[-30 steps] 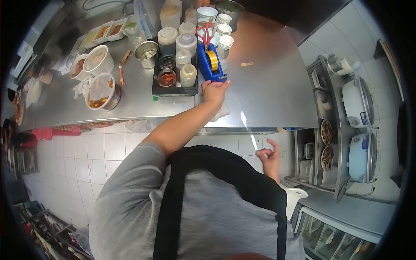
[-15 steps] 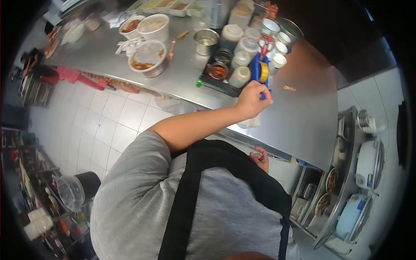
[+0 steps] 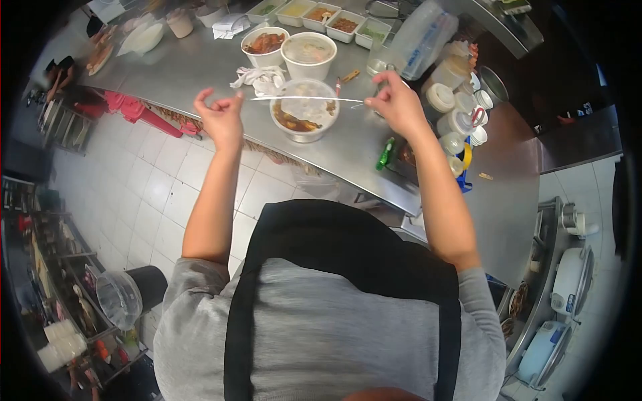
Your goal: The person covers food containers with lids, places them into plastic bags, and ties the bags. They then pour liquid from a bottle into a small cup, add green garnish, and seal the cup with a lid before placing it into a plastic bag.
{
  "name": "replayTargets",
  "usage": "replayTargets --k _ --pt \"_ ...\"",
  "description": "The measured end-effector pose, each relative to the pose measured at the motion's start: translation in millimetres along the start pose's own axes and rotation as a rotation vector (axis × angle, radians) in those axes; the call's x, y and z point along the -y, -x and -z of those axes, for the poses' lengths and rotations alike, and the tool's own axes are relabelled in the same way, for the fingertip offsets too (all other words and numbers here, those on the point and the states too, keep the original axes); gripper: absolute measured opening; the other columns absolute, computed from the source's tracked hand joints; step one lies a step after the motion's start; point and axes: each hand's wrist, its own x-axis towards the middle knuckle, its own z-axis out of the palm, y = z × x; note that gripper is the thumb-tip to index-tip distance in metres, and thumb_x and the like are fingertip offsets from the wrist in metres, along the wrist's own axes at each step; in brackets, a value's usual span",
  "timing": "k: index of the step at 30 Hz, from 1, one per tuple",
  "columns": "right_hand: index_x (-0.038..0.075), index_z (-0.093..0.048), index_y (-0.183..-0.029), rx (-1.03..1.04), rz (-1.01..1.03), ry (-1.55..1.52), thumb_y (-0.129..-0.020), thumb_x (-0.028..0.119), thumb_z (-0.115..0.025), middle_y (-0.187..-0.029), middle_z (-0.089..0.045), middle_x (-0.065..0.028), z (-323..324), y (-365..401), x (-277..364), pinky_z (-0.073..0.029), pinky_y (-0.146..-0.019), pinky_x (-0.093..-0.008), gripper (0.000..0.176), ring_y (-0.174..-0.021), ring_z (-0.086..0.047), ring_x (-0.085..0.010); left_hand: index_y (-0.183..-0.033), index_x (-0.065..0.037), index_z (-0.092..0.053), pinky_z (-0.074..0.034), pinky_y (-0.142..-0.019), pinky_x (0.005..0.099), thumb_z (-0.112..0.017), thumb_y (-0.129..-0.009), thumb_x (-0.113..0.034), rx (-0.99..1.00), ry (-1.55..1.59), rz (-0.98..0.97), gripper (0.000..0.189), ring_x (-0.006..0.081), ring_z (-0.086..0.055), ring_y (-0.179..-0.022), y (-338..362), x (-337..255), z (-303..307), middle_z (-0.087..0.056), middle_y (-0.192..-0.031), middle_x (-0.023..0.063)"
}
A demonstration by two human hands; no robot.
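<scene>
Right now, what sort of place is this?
Probably a commercial kitchen: a long metal counter carries small trays of food and lidded bottles, and what look like rice cookers stand at the right.

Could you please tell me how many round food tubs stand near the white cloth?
3: the nearest tub behind the tape strip, plus the left tub and right tub farther back; none looks hidden.

- Your left hand (image 3: 223,125) is raised, fingers (image 3: 203,105) bent.
- Your right hand (image 3: 399,109), also raised, curls its fingers toward the thumb (image 3: 376,103).
- Your forearms (image 3: 215,200) reach forward, well apart.
</scene>
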Motion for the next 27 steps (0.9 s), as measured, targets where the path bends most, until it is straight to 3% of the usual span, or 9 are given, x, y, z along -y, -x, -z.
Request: replayTargets --k 5,12,15,18,21,22,25,26,27 --pt "0.012 -0.051 -0.105 0.253 -0.136 0.376 -0.073 0.023 -0.077 -0.083 -0.066 -0.0068 -71 -70 -41 -0.048 -0.069 -0.0402 0.042 -0.078 -0.065 -0.0265 -0.12 -0.008 -0.037 -0.047 -0.066 0.0315 -0.072 -0.076 -0.006 0.118 -0.333 0.072 0.056 0.0183 -0.059 -0.066 5 79 -4 -0.058 -0.069 0.0055" --pt "0.008 -0.05 -0.102 0.372 -0.434 -0.108 -0.068 0.028 -0.08 -0.088 -0.067 -0.0097 -102 -72 -69 -0.047 -0.068 -0.0342 0.049 -0.079 -0.062 -0.0226 -0.119 -0.011 -0.042 -0.045 -0.074 0.0377 -0.064 -0.079 -0.003 0.406 -0.237 0.191 0.046 0.0224 -0.058 -0.076 21 83 -33 -0.056 -0.08 0.0068" --pt "0.01 -0.05 -0.103 0.167 -0.457 0.192 -0.065 0.032 -0.081 -0.092 -0.066 -0.0117 -104 -61 -62 -0.048 -0.071 -0.0354 0.054 -0.082 -0.063 -0.0255 -0.116 -0.011 -0.046 -0.039 -0.085 0.0413 -0.064 -0.079 -0.005 0.369 -0.619 -0.183 0.041 0.0259 -0.054 -0.093 19 90 -30 -0.055 -0.094 0.0097" --pt "0.01 -0.05 -0.102 0.063 -0.524 0.357 -0.065 0.034 -0.081 -0.095 -0.065 -0.0137 -98 -47 -33 -0.049 -0.076 -0.0368 0.054 -0.087 -0.064 -0.0284 -0.112 -0.009 -0.051 -0.033 -0.091 0.0437 -0.064 -0.078 -0.006 0.408 -0.721 -0.334 0.037 0.0287 -0.048 -0.103 16 92 -28 -0.053 -0.104 0.0115" --pt "0.01 -0.054 -0.096 -0.047 -0.539 0.37 -0.067 0.033 -0.08 -0.095 -0.065 -0.0147 -96 -26 -54 -0.049 -0.078 -0.0381 0.045 -0.091 -0.064 -0.0311 -0.112 -0.007 -0.052 -0.036 -0.088 0.0398 -0.064 -0.078 -0.007 0.406 -0.463 -0.413 0.036 0.0303 -0.049 -0.098 -5 114 -19 -0.052 -0.099 0.0134" --pt "0.007 -0.059 -0.094 -0.153 -0.535 0.281 -0.079 0.03 -0.073 -0.083 -0.064 -0.0113 -99 -19 -63 -0.049 -0.07 -0.0348 0.031 -0.079 -0.064 -0.024 -0.115 -0.004 -0.052 -0.037 -0.093 0.0366 -0.059 -0.088 -0.013 0.472 -0.284 -0.149 0.03 0.0273 -0.049 -0.106 -9 106 -16 -0.053 -0.109 0.0139" --pt "0.002 -0.061 -0.109 -0.283 -0.445 -0.815 -0.092 0.031 -0.059 -0.091 -0.066 -0.0099 -118 -10 -60 -0.05 -0.075 -0.033 0.033 -0.084 -0.064 -0.0211 -0.125 -0.001 -0.048 -0.033 -0.102 0.0335 -0.045 -0.099 -0.026 0.641 0.256 0.196 0.036 0.0231 -0.045 -0.12 -15 96 -28 -0.051 -0.125 0.0154" --pt "-0.002 -0.057 -0.118 -0.234 -0.437 -0.995 -0.098 0.037 -0.046 -0.106 -0.065 -0.0122 -128 -12 -48 -0.048 -0.085 -0.0341 0.045 -0.095 -0.062 -0.0219 -0.134 0.002 -0.041 -0.025 -0.109 0.0331 -0.028 -0.103 -0.036 0.733 0.345 0.3 0.051 0.0213 -0.037 -0.13 -10 95 -35 -0.042 -0.14 0.0154" --pt "-0.003 -0.056 -0.121 -0.23 -0.54 -1.051 -0.097 0.047 -0.045 -0.119 -0.061 -0.0171 -139 -12 -28 -0.042 -0.096 -0.0363 0.056 -0.109 -0.057 -0.0244 -0.136 0.0 -0.039 -0.027 -0.109 0.0335 -0.028 -0.103 -0.04 0.727 0.426 0.402 0.053 0.021 -0.038 -0.129 -5 102 -42 -0.042 -0.139 0.0141"
